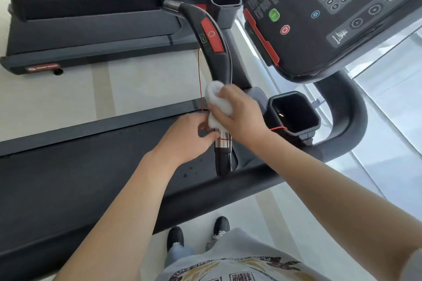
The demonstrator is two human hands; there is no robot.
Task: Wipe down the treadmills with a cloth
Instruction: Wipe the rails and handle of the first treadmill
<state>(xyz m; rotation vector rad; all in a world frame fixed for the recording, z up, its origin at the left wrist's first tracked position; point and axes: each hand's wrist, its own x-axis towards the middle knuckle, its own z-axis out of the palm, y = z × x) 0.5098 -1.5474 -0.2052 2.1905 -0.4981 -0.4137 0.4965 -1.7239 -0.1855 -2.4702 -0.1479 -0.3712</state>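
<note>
Console [328, 13] top right w/ green and red buttons, 2 cup holders [225, 0] flanking it. 2nd treadmill [91, 27] lies beyond the near belt [91, 162], pale floor between. Thin red cord [200, 80] hangs alongside the curved handlebar [212, 36], close to the wiping spot. Right hand [239, 112] has fingers curled round the white cloth [217, 102], pressing it on the handlebar's lower part. Left hand [189, 137] fingers bent, tips touching the bar just above the silver sensor [223, 142]; can't tell if it grips.
</note>
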